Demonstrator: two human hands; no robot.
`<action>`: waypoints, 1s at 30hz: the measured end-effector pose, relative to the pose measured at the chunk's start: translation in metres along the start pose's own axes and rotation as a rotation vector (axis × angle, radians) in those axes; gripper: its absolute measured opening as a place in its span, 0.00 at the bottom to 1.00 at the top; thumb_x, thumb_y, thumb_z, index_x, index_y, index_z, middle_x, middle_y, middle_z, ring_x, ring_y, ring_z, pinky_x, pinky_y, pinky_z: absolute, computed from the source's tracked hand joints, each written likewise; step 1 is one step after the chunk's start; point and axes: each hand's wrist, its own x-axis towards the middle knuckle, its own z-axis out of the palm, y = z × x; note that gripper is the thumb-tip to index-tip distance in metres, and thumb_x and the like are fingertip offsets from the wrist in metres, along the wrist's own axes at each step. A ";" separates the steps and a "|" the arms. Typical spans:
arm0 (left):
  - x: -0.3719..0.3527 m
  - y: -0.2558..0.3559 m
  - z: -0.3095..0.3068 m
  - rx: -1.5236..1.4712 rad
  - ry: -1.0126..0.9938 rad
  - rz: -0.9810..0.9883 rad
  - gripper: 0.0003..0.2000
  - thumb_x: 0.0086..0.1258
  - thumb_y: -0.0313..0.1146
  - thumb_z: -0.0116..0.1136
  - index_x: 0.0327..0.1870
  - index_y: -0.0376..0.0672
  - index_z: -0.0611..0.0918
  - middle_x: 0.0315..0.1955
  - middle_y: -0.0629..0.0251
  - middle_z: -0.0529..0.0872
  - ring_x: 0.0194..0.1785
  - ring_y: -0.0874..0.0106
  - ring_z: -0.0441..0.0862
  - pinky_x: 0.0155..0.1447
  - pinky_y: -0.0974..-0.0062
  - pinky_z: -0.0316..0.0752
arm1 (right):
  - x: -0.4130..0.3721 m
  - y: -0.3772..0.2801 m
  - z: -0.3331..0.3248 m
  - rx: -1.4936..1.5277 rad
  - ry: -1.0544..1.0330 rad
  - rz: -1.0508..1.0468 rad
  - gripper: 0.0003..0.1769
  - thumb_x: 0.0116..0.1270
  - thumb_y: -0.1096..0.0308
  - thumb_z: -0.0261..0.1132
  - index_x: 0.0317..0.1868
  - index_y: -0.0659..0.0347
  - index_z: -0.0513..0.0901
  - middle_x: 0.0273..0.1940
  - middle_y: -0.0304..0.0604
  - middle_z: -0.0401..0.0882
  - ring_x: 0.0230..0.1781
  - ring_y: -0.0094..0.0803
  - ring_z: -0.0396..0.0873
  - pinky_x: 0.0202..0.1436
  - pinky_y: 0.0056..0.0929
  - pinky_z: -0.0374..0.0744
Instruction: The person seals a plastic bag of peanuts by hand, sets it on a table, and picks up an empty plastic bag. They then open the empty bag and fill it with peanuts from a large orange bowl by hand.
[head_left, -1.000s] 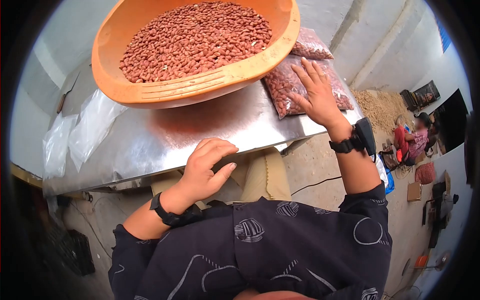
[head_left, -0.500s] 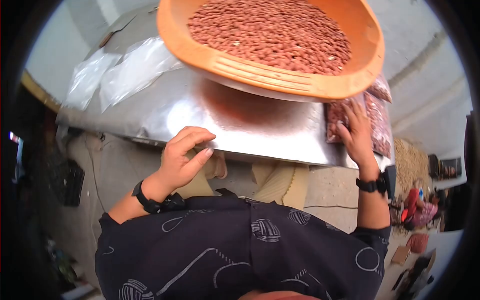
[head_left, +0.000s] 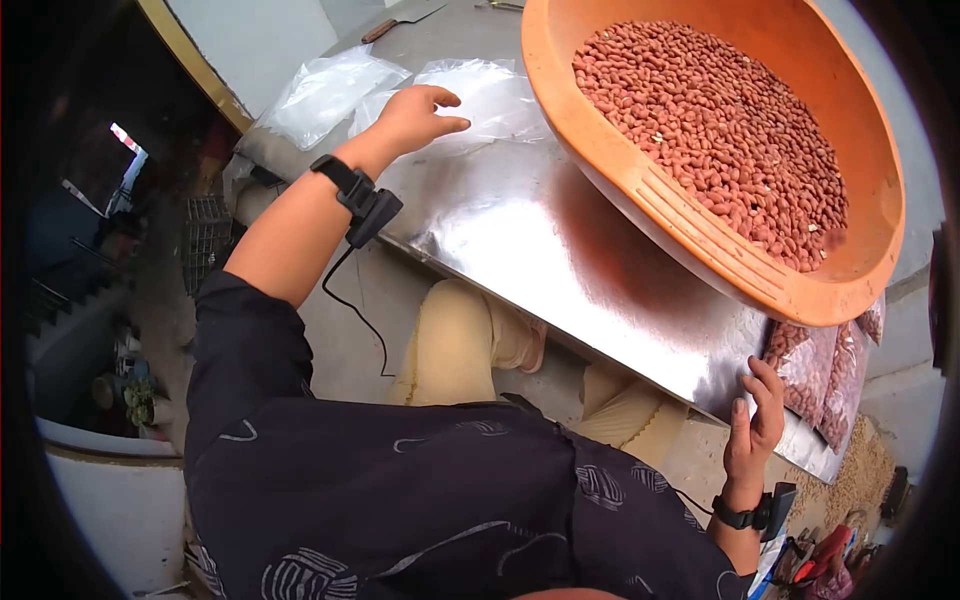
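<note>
Above the clear plastic bags (head_left: 490, 95) on the metal table, my left hand (head_left: 415, 120) reaches out, thumb and fingers apart and nothing between them. My right hand (head_left: 755, 425) is at the table's front edge, its fingers parted and holding nothing. Right beside it lie filled bags of red-skinned peanuts (head_left: 808, 370), partly under the overhang of the large orange basin (head_left: 640, 190). Inside that basin is a broad heap of loose red-skinned peanuts (head_left: 710, 130).
A knife with a wooden handle (head_left: 380, 30) lies at the table's far left. Another flat clear bag (head_left: 325, 95) is near the left edge. Shiny metal tabletop (head_left: 500, 215) stretches below the basin. Light-coloured material (head_left: 860, 465) is spread on the floor at right.
My left hand has moved up and away to the plastic bags. My right hand has come off the filled peanut bags to the table edge. The view has turned left.
</note>
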 end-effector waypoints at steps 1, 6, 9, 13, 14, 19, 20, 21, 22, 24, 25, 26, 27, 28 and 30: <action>0.012 -0.007 0.005 0.070 -0.031 0.014 0.24 0.58 0.43 0.72 0.54 0.39 0.84 0.53 0.53 0.85 0.56 0.60 0.82 0.59 0.66 0.75 | 0.001 -0.001 0.002 -0.003 -0.003 0.007 0.14 0.68 0.68 0.60 0.49 0.68 0.80 0.57 0.58 0.76 0.60 0.51 0.74 0.66 0.45 0.67; 0.031 -0.009 0.017 0.310 -0.300 -0.075 0.28 0.55 0.45 0.75 0.57 0.43 0.84 0.55 0.51 0.83 0.60 0.54 0.79 0.64 0.65 0.73 | 0.002 -0.004 0.011 -0.019 0.034 0.051 0.13 0.69 0.69 0.59 0.49 0.69 0.80 0.56 0.58 0.76 0.59 0.50 0.74 0.66 0.43 0.68; 0.029 -0.012 0.015 0.243 -0.271 -0.052 0.19 0.56 0.40 0.72 0.47 0.42 0.87 0.45 0.53 0.87 0.50 0.58 0.83 0.55 0.67 0.76 | -0.001 -0.002 0.016 0.011 0.044 0.110 0.13 0.69 0.69 0.60 0.49 0.69 0.80 0.56 0.57 0.77 0.58 0.50 0.74 0.64 0.42 0.69; 0.029 -0.029 0.017 0.162 -0.251 0.022 0.12 0.58 0.36 0.68 0.40 0.40 0.88 0.36 0.54 0.89 0.41 0.61 0.85 0.47 0.68 0.77 | 0.001 -0.001 0.018 -0.034 0.050 0.078 0.13 0.68 0.69 0.60 0.48 0.69 0.80 0.53 0.56 0.78 0.56 0.49 0.75 0.62 0.41 0.70; 0.031 -0.034 0.019 0.149 -0.238 0.020 0.12 0.59 0.35 0.67 0.40 0.41 0.88 0.35 0.54 0.89 0.41 0.61 0.85 0.47 0.69 0.77 | 0.001 -0.001 0.018 -0.039 0.051 0.075 0.13 0.68 0.69 0.60 0.48 0.69 0.80 0.53 0.56 0.79 0.55 0.49 0.75 0.62 0.41 0.70; 0.034 -0.036 0.020 0.130 -0.181 0.004 0.10 0.61 0.36 0.65 0.40 0.41 0.88 0.35 0.55 0.89 0.41 0.62 0.85 0.48 0.69 0.77 | -0.001 0.000 0.019 -0.035 0.058 0.079 0.12 0.68 0.69 0.59 0.47 0.69 0.80 0.52 0.55 0.79 0.54 0.48 0.76 0.61 0.40 0.71; 0.035 -0.036 0.017 0.127 -0.165 -0.020 0.12 0.61 0.37 0.65 0.42 0.41 0.88 0.37 0.55 0.89 0.43 0.62 0.85 0.49 0.68 0.77 | -0.001 0.000 0.019 -0.031 0.061 0.083 0.12 0.68 0.70 0.59 0.47 0.69 0.80 0.52 0.55 0.79 0.53 0.48 0.76 0.61 0.40 0.71; 0.040 -0.035 0.013 0.124 -0.149 -0.044 0.13 0.61 0.37 0.66 0.43 0.41 0.88 0.39 0.55 0.89 0.45 0.61 0.85 0.50 0.68 0.77 | -0.001 0.000 0.019 -0.027 0.065 0.086 0.12 0.68 0.70 0.59 0.47 0.69 0.80 0.52 0.55 0.79 0.53 0.48 0.77 0.61 0.40 0.71; 0.045 -0.036 0.010 0.121 -0.133 -0.067 0.14 0.61 0.38 0.66 0.45 0.41 0.88 0.41 0.55 0.89 0.47 0.61 0.85 0.52 0.68 0.77 | -0.001 -0.001 0.020 -0.024 0.066 0.091 0.12 0.68 0.70 0.59 0.47 0.69 0.80 0.52 0.55 0.79 0.53 0.47 0.77 0.61 0.40 0.71; 0.055 -0.046 0.007 0.226 -0.065 -0.103 0.20 0.59 0.42 0.69 0.49 0.39 0.86 0.46 0.53 0.87 0.52 0.59 0.84 0.55 0.67 0.77 | 0.000 -0.001 0.021 -0.018 0.069 0.102 0.12 0.68 0.70 0.59 0.47 0.69 0.80 0.51 0.55 0.79 0.53 0.47 0.77 0.60 0.40 0.72; 0.058 -0.050 0.007 0.277 -0.031 -0.122 0.24 0.58 0.44 0.70 0.51 0.37 0.85 0.49 0.52 0.87 0.54 0.57 0.83 0.57 0.67 0.76 | 0.000 -0.001 0.021 -0.018 0.070 0.105 0.12 0.68 0.70 0.59 0.47 0.69 0.80 0.51 0.55 0.79 0.53 0.47 0.77 0.60 0.40 0.72; 0.062 -0.053 0.008 0.303 -0.085 -0.163 0.27 0.56 0.45 0.72 0.53 0.36 0.84 0.50 0.51 0.86 0.55 0.56 0.82 0.58 0.66 0.76 | 0.000 -0.002 0.022 -0.019 0.071 0.106 0.12 0.68 0.70 0.59 0.47 0.69 0.80 0.51 0.55 0.79 0.53 0.47 0.77 0.60 0.40 0.72; 0.063 -0.052 0.006 0.328 -0.140 -0.203 0.30 0.54 0.47 0.73 0.54 0.34 0.83 0.52 0.49 0.85 0.56 0.55 0.82 0.59 0.66 0.75 | 0.001 -0.002 0.023 -0.020 0.072 0.106 0.12 0.68 0.70 0.59 0.47 0.69 0.80 0.51 0.55 0.79 0.53 0.47 0.77 0.60 0.40 0.71; 0.066 -0.051 0.005 0.353 -0.193 -0.243 0.33 0.52 0.48 0.74 0.56 0.33 0.82 0.53 0.47 0.84 0.58 0.54 0.81 0.61 0.65 0.75 | 0.001 -0.003 0.023 -0.037 0.064 0.102 0.12 0.67 0.71 0.59 0.47 0.69 0.80 0.51 0.55 0.79 0.52 0.48 0.77 0.60 0.40 0.71; 0.074 -0.053 0.006 0.325 -0.223 -0.286 0.37 0.50 0.49 0.76 0.58 0.32 0.79 0.54 0.46 0.83 0.58 0.54 0.81 0.60 0.65 0.75 | 0.002 -0.004 0.023 -0.071 0.045 0.094 0.12 0.67 0.71 0.59 0.46 0.69 0.80 0.50 0.55 0.79 0.52 0.48 0.77 0.61 0.41 0.71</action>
